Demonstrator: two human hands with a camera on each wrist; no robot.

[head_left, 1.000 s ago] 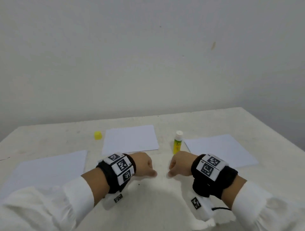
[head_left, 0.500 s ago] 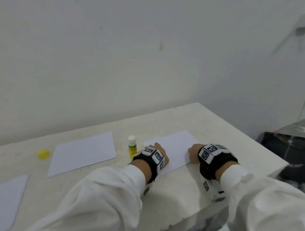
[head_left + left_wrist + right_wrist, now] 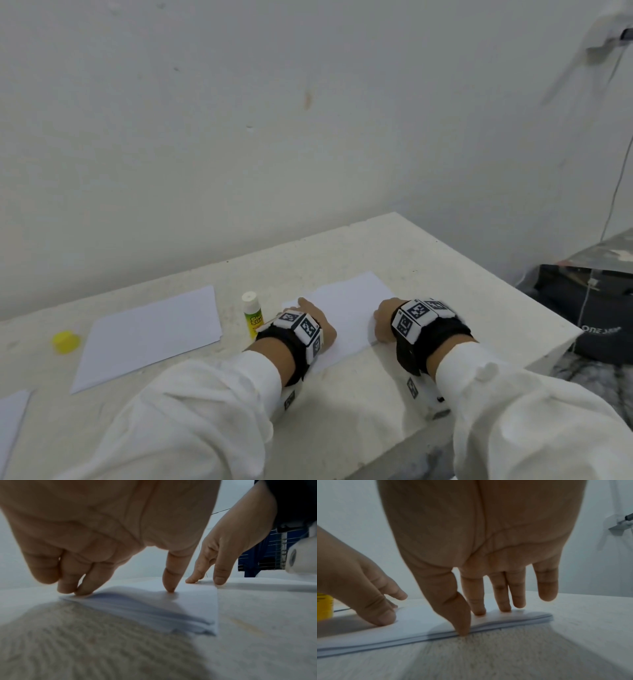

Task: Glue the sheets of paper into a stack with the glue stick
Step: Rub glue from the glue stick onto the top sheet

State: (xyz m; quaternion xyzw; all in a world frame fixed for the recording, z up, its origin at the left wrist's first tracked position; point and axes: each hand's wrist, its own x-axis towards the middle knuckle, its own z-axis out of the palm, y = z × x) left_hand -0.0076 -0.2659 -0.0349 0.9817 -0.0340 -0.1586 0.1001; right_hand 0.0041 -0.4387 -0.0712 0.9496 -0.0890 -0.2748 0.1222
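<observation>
We press both hands, left [image 3: 317, 327] and right [image 3: 383, 323], flat-fingered on the paper stack [image 3: 349, 308], hiding its near edge.

Far-left sheet [image 3: 10, 428] cut by frame edge

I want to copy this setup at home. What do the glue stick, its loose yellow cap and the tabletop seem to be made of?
Glue stick: smooth, slightly glossy plastic tube, white top, yellow printed label.
Yellow cap: same kind of moulded plastic, evenly coloured.
Tabletop: matte, off-white, speckled and grainy with a thick edge; possibly stone or a composite, the look leaves it open.
</observation>
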